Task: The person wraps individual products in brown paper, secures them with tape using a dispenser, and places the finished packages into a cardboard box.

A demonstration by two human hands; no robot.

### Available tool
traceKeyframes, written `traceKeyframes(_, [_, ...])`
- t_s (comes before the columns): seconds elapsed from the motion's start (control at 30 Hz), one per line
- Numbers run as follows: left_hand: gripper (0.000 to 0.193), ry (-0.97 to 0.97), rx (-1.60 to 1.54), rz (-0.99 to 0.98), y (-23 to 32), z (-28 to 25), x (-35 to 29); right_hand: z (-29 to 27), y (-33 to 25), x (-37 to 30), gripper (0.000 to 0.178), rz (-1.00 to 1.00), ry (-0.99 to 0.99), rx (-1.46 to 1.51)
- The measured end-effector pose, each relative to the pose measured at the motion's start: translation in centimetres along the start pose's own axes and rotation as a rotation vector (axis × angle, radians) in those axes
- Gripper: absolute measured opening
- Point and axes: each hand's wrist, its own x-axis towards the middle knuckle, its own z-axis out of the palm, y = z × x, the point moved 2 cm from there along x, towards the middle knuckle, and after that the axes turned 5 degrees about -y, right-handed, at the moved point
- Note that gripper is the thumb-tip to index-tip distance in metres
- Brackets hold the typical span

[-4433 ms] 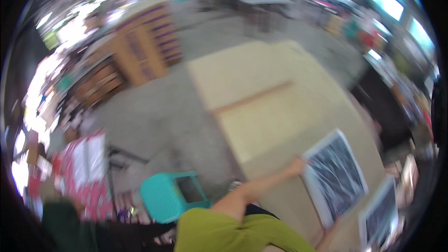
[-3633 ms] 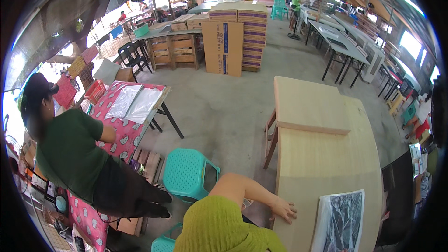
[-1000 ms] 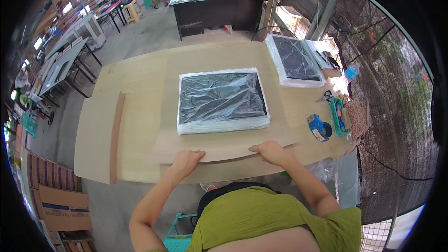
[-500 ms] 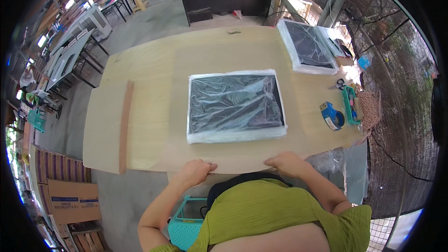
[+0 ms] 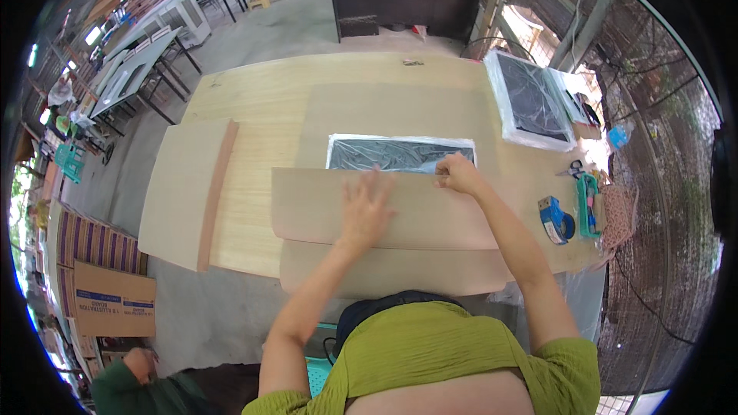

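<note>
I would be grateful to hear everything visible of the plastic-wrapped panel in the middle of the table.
The plastic-wrapped panel looks dark and flat with a whitish border, under clear, creased, shiny film. It lies on brown paper; brown paper also covers its near part, leaving a far strip showing. The right hand grips the covering edge; whether it touches the panel is unclear.

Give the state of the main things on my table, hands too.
Brown paper: folded partly over the near panel
Near panel: plastic-wrapped, partly covered
Far panel: plastic-wrapped, lying flat
Left hand: open, blurred, over the paper
Right hand: pinching the paper's edge
Basket: holding small items
Tape dispenser: set down
Scissors: open or shut unclear
</note>
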Motion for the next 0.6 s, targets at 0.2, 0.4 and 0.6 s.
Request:
traceKeyframes(0.2, [0.070, -0.138, -0.001, -0.107, 2.5, 5.1, -3.8, 3.2, 3.5, 3.6, 0.030, -0.082, -0.057, 0.125])
traceKeyframes(0.4, [0.063, -0.237, 0.061, -0.113, 1.2, 6.9, -2.5, 3.4, 4.3, 4.9, 0.030, 0.035, -0.193, 0.149])
traceKeyframes(0.6, [0.063, -0.313, 0.039, -0.181, 0.1, 7.7, -1.8, -1.6, 2.6, 8.9, 0.026, 0.028, -0.403, 0.270])
